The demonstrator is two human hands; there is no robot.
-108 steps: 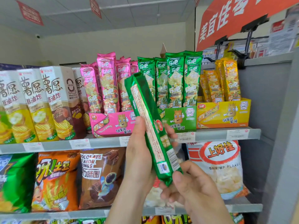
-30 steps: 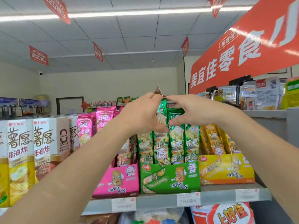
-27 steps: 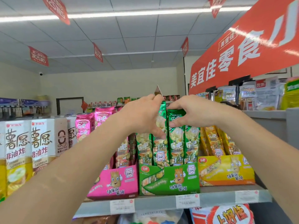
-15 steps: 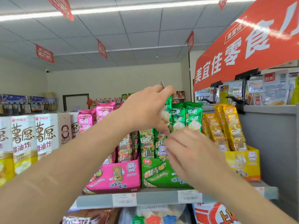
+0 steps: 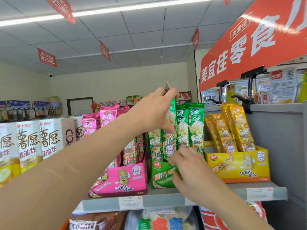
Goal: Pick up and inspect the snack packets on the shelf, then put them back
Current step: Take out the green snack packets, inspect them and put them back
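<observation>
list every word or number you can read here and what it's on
"美宜佳零食" on the red banner
"乐吧" on the green packets
"薯愿" and "非油炸" on the white boxes
"2.50" on the price tag
"CHOCOLATE" on the brown bag
Hanging signs and all the small print: too blurred to read.

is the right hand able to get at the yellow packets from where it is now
Probably yes: the yellow packets stand exposed just beside the right hand, nothing between. It is busy at the green box though, apparently steadying the green packet the left hand grips.
</observation>
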